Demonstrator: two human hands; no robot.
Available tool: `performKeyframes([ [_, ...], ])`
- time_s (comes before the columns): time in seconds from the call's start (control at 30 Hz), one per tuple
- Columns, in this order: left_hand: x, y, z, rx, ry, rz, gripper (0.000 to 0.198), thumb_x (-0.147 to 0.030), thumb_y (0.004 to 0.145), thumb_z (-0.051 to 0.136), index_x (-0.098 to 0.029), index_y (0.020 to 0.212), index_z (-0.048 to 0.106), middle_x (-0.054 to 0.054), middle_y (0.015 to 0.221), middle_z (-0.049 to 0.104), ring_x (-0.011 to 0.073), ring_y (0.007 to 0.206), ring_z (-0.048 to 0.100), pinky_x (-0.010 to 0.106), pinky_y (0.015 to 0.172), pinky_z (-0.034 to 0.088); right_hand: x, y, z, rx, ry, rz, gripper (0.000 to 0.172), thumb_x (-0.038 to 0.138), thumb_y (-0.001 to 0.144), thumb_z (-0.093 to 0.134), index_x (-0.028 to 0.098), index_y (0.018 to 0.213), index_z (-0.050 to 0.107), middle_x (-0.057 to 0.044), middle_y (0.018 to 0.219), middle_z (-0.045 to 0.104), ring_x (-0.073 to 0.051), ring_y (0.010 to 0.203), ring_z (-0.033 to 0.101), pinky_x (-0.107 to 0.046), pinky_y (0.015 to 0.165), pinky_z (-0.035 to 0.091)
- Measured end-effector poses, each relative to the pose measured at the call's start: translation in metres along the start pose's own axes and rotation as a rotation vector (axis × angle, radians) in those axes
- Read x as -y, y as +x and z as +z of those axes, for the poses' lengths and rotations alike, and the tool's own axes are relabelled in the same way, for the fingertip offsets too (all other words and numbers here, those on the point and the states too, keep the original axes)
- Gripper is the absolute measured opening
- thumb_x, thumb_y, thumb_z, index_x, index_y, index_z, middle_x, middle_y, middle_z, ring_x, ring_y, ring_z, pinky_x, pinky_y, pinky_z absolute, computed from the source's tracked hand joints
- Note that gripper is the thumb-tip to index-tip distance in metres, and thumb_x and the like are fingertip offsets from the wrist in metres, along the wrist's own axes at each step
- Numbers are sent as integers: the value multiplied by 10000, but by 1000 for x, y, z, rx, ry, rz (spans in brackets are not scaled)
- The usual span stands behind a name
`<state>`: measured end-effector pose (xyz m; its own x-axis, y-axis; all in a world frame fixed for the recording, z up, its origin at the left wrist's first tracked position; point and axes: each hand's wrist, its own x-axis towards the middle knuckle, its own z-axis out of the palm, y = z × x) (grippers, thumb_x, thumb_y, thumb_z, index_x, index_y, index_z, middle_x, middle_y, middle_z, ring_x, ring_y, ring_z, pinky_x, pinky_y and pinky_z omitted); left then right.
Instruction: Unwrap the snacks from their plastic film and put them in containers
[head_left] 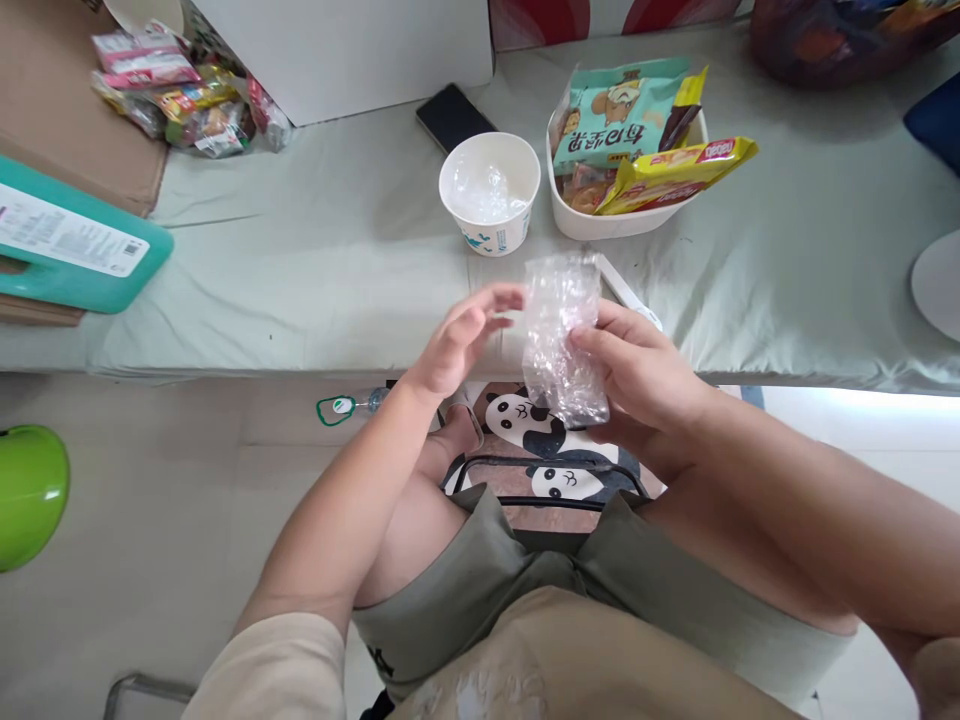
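A sheet of clear bubble wrap [559,345] is pinched between the thumb and fingers of my right hand [630,355]. Just left of it, my left hand [461,345] has its fingers apart and holds nothing. A white paper cup [491,238] stands beyond my hands, with crumpled clear plastic [487,190] inside. To its right is a white tub [622,222] with a green snack packet [622,115] and yellow wafer packets [675,178] sticking out. A white strip-like object [628,290] lies partly hidden behind my right hand.
A black phone [454,118] lies behind the cup. Snack packets [187,95] are piled at the back left near a teal jug [82,240]. A white box [352,50] stands at the back. A panda-print bag [525,425] is below the cloth-covered surface's front edge.
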<state>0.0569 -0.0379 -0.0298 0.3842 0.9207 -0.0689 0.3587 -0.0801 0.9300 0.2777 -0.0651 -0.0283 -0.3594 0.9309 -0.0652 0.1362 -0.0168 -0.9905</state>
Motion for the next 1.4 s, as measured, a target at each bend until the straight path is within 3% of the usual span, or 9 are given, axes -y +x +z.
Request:
performKeyframes([
  [0.13, -8, 0, 23, 94, -497, -153, 476, -582, 823, 724, -213, 1109, 627, 96, 1069, 735, 245, 983, 701, 373, 838, 568, 4, 4, 3, -37, 227, 129, 177, 373, 962, 564, 225, 1052, 597, -22, 860, 668, -170, 723, 639, -328, 653, 529],
  [0.27, -9, 4, 30, -38, -463, -205, 302, -346, 760, 791, -202, 940, 596, 22, 932, 691, 146, 829, 663, 299, 789, 547, 4, 5, 1, 13, 139, 136, 211, 369, 930, 642, 237, 1071, 556, 15, 766, 620, -159, 676, 614, -295, 593, 492],
  [0.47, -4, 5, 18, 34, -391, -284, 191, -319, 877, 640, -270, 977, 485, -66, 640, 533, 111, 506, 526, 278, 534, 450, -1, 7, -1, 8, 99, 139, 131, 335, 970, 561, 243, 1062, 552, 54, 667, 539, -120, 534, 497, -264, 491, 403],
  [0.67, -11, 3, 12, 46, -558, -225, 461, -337, 725, 754, -302, 1112, 505, -35, 850, 622, 124, 662, 591, 278, 599, 481, -11, 10, 7, -46, 219, 58, 164, 345, 937, 567, 263, 1079, 563, 15, 815, 618, -156, 688, 595, -313, 629, 515],
  [0.77, -13, 2, 13, 118, -553, -231, 395, -402, 693, 812, -238, 994, 615, 0, 854, 645, 130, 716, 592, 277, 624, 485, -12, 9, 9, 22, 196, 86, 254, 423, 975, 546, 284, 1185, 519, 18, 788, 606, -169, 652, 591, -326, 595, 509],
  [1.0, -9, 6, 9, -71, -533, -273, 313, -345, 713, 800, -222, 746, 515, -50, 657, 507, 79, 569, 488, 240, 524, 403, -8, 9, 6, -27, 130, 98, 238, 438, 1000, 514, 284, 1181, 499, 30, 726, 567, -163, 573, 539, -309, 537, 456],
  [1.17, -9, 1, 11, 139, -655, -275, 334, -328, 780, 761, -261, 1064, 598, -45, 780, 631, 103, 627, 604, 251, 597, 521, -2, 11, 9, -22, 270, 94, 202, 359, 945, 544, 266, 1123, 530, 14, 819, 603, -150, 643, 557, -307, 611, 488],
  [1.33, -5, 5, 13, 131, -758, -210, 191, -378, 806, 700, -230, 885, 609, -56, 650, 544, 81, 510, 501, 228, 512, 460, -5, 15, 3, -98, 326, 111, 88, 298, 833, 551, 245, 870, 610, 39, 638, 469, -115, 528, 382, -261, 507, 317],
  [1.4, -3, 8, 13, 133, -789, -212, 267, -472, 810, 659, -208, 808, 620, -27, 688, 545, 84, 539, 492, 229, 495, 439, -6, 16, 0, -75, 270, 86, 170, 305, 847, 490, 233, 810, 640, 19, 622, 483, -128, 543, 401, -281, 530, 337],
])
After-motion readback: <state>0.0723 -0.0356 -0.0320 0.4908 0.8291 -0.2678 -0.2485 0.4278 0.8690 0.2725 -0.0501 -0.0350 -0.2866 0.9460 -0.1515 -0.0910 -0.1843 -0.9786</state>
